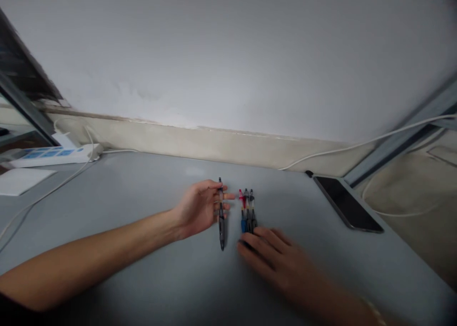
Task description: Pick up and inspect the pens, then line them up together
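Note:
My left hand (200,208) lies palm-up on the grey table (143,197) and holds a black pen (221,221) between its fingertips; the pen points toward me. Just to its right, three pens (247,211) lie side by side on the table, one with a red top, one with a blue grip. My right hand (273,258) rests palm-down at the near ends of those three pens, its fingertips touching them, with nothing gripped.
A dark phone (346,203) lies at the right edge of the table with a white cable (357,147) behind it. A white power strip (53,155) and a white pad (21,181) sit at the far left. A wall stands behind the table.

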The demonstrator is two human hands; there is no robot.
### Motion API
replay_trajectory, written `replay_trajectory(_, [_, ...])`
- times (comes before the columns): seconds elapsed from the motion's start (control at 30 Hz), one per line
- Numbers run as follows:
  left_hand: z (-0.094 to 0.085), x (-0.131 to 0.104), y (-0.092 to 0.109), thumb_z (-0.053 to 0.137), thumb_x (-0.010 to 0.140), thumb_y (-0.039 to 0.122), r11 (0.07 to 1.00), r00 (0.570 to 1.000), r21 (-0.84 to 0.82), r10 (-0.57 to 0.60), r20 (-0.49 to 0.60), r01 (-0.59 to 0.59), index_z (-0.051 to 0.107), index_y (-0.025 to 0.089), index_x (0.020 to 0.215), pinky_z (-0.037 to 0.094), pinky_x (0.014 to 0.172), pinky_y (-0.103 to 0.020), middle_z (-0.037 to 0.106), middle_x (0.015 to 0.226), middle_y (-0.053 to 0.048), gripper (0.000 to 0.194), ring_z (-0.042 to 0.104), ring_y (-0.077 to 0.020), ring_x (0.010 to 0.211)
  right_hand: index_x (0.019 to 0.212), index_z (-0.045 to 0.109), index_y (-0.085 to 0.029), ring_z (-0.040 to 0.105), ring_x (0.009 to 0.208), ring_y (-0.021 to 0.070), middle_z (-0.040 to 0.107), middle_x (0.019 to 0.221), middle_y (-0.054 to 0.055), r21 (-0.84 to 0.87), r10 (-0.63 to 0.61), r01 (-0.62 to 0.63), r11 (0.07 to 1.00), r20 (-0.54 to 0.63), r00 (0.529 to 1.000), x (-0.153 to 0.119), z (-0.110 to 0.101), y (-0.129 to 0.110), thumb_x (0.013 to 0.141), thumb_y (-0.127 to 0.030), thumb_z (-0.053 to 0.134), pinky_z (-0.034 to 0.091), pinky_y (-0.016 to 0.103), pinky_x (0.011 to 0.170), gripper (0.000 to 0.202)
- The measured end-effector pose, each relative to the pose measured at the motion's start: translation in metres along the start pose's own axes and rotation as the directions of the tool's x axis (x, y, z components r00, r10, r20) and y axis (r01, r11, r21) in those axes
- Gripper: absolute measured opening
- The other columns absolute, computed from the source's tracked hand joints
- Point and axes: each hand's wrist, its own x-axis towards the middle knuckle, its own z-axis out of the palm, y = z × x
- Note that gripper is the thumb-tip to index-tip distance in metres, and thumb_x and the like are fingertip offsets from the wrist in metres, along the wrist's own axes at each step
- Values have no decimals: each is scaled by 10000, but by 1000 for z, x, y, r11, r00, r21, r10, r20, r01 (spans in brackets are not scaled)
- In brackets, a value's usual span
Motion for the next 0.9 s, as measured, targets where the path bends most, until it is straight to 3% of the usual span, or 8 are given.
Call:
replay_trajectory(0.2, [4,-3,-2,603,746,275,999,998,50,-12,-54,15,585,148,854,445,719,-313,624,966,-82,168,584,-207,853,1020,747,-122,653,935,282,795,1023,113,-100,-65,67,993,17,998,4,0,-2,1061,-74,276,556,443,786,475])
replay_trajectory(0.4, [8,-8,-4,593,775,286,996,991,89,9,-130,3,562,179,907,442,822,-347,566,1047,-46,173,555,-208,970,1027,733,-120,660,938,252,796,1038,102,-47,-82,80,996,-41,996,4,-9,-1,1075,-103,304,536,403,816,432])
replay_trajectory(0.53, [9,-13,-7,628,781,268,990,988,139,7,-155,15,594,185,1043,449,811,-359,565,1119,-62,277,558,-222,995,1095,695,-154,684,941,233,792,1018,99,43,-7,11,999,-84,996,5,-27,0,1078,-114,309,561,379,827,389])
replay_trajectory(0.67, [5,-22,-14,672,794,223,979,985,205,15,-173,21,581,200,1247,443,841,-342,562,1262,-86,463,567,-221,1051,1051,618,-217,710,847,188,735,901,62,157,162,-139,978,-148,976,3,-38,-1,1056,-137,368,593,285,757,263])
replay_trajectory(0.8, [-3,-39,-25,721,759,197,962,986,270,-2,-169,49,610,177,1257,446,875,-356,582,1298,-125,511,599,-243,1045,1079,562,-278,703,804,180,691,888,28,266,236,-184,946,-179,955,-1,-39,-4,987,-89,463,590,284,743,233])
replay_trajectory(0.9, [-11,-53,-34,713,750,215,900,992,436,46,-120,11,636,220,1251,426,939,-384,574,1335,-109,507,577,-261,1109,1117,533,-275,690,841,182,659,926,33,341,246,-169,925,-198,949,-7,-38,-4,941,-29,503,577,304,809,305])
